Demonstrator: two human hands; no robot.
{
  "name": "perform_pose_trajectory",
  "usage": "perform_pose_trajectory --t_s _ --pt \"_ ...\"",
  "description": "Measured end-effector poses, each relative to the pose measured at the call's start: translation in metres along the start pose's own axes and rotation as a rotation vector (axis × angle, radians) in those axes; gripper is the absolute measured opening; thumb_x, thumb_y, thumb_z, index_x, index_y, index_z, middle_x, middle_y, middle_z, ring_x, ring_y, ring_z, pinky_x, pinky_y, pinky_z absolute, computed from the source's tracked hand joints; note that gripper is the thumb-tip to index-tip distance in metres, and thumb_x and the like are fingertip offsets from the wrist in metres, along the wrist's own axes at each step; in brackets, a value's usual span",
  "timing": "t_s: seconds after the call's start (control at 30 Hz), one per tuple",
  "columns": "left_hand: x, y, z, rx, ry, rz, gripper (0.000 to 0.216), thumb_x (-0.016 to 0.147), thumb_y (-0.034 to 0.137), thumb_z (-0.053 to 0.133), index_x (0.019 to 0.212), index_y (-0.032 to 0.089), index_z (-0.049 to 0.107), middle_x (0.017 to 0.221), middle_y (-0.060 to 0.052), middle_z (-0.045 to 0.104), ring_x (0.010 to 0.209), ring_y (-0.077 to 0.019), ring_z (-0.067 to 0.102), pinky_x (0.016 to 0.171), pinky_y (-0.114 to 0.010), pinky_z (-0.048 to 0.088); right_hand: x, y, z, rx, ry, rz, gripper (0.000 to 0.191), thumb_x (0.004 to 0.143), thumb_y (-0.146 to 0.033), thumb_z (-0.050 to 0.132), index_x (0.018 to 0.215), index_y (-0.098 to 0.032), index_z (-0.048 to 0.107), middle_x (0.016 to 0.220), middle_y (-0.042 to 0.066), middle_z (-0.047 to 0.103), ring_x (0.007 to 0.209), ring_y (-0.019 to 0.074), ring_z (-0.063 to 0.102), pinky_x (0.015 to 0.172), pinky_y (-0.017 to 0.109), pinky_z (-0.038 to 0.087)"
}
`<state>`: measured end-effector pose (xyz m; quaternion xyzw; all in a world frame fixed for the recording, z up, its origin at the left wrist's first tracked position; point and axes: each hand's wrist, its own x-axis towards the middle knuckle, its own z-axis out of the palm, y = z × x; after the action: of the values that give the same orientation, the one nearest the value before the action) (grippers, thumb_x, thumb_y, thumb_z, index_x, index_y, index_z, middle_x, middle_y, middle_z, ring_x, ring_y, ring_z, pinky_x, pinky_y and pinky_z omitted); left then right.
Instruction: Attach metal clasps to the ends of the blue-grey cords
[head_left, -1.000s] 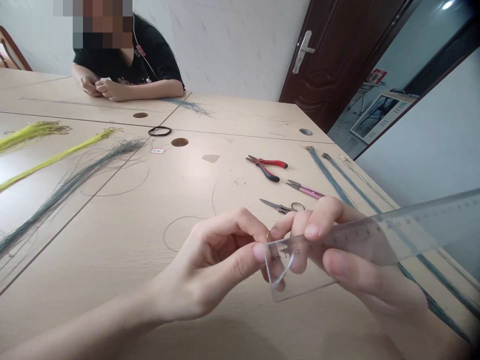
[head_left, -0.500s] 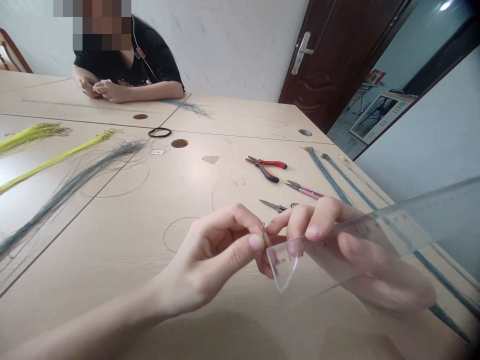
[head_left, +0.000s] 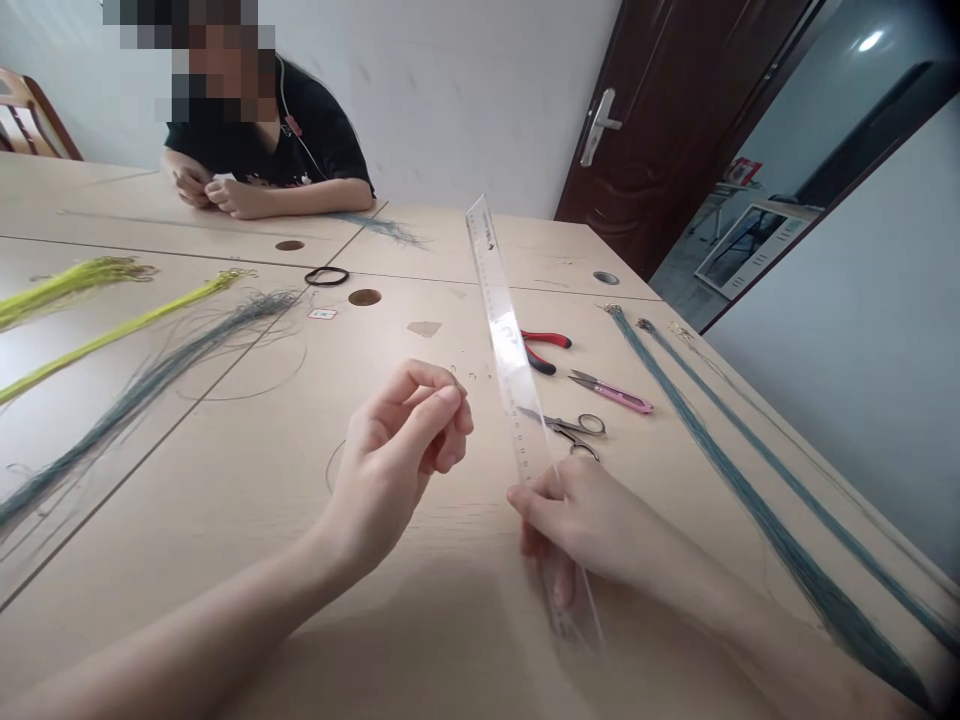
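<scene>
Between thumb and forefinger, my left hand [head_left: 409, 435] pinches a thin cord end, too small to make out well; a fine loop of cord seems to trail on the table behind the wrist. My right hand [head_left: 581, 520] grips a clear plastic ruler [head_left: 504, 345] near its lower end. The ruler is raised at a slant, its far end pointing away from me. Seen partly through it are the small scissors [head_left: 590, 424] and the red-and-black pliers [head_left: 546, 340] lying on the table. Pink-handled thread snips [head_left: 619, 393] rest just right of these.
Bundles of blue-grey cord [head_left: 705, 455] run along the right edge. At left lie yellow cords [head_left: 142, 330] and a grey-blue bundle [head_left: 150, 410]. A black band [head_left: 327, 276] sits near a round table hole [head_left: 365, 298]. Across the table, a person [head_left: 300, 140] leans on folded arms.
My right hand has swung the ruler from lying sideways to pointing away from me, and moved it off my left hand. My left hand has shifted left and up, still pinching.
</scene>
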<state>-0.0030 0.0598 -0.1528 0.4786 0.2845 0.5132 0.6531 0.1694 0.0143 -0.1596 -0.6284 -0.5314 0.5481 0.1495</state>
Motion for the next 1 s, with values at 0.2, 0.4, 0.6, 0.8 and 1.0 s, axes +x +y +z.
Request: perform_pose_trajectory --t_s 0.2,0.4,0.6,0.8,1.0 --pt "0.001 -0.003 0.000 0.037 -0.027 0.006 0.015 0.089 0.021 0.049 0.074 0.018 0.048 0.065 0.004 0.051 0.051 -0.0052 0.039 0.053 -0.021 0.031 0.001 -0.003 0.000 -0.056 0.041 0.049 0.034 0.085 -0.039 0.048 0.059 -0.018 0.043 0.043 0.000 0.056 0.027 0.0107 0.050 0.025 0.016 0.033" --pt "0.000 -0.003 0.001 0.087 -0.053 -0.015 0.014 0.088 0.022 0.050 0.075 0.018 0.048 0.066 0.004 0.050 0.052 -0.0049 0.039 0.052 -0.020 0.030 0.003 0.000 0.003 -0.130 0.042 0.077 0.039 0.085 -0.045 0.046 0.056 -0.019 0.040 0.044 0.000 0.055 0.027 0.0113 0.050 0.025 0.018 0.035" --pt "0.000 0.000 0.000 0.207 -0.100 -0.034 0.015 0.089 0.023 0.048 0.075 0.018 0.049 0.065 0.004 0.048 0.053 -0.0057 0.037 0.052 -0.020 0.030 0.003 0.002 -0.009 -0.605 0.474 -0.184 0.059 0.078 -0.070 0.043 0.048 -0.020 0.035 0.041 0.001 0.040 0.037 0.0118 0.041 0.037 0.025 0.024" --pt "-0.004 -0.005 0.004 0.690 -0.337 -0.006 0.015 0.088 0.025 0.047 0.077 0.017 0.053 0.055 0.005 0.041 0.050 -0.0077 0.033 0.047 -0.020 0.027 -0.011 -0.009 -0.016 -0.124 0.423 -0.520 0.036 0.090 -0.048 0.043 0.069 -0.019 0.047 0.054 -0.003 0.047 0.047 0.0098 0.046 0.043 0.023 0.032" --pt "-0.007 -0.013 0.004 0.898 -0.344 0.156 0.012 0.085 0.019 0.050 0.075 0.018 0.057 0.061 0.004 0.047 0.055 -0.0076 0.039 0.050 -0.019 0.030 -0.010 -0.007 -0.009 -0.022 0.322 -0.526 0.020 0.087 -0.032 0.052 0.072 -0.019 0.049 0.055 -0.005 0.046 0.049 0.0084 0.048 0.044 0.020 0.037"
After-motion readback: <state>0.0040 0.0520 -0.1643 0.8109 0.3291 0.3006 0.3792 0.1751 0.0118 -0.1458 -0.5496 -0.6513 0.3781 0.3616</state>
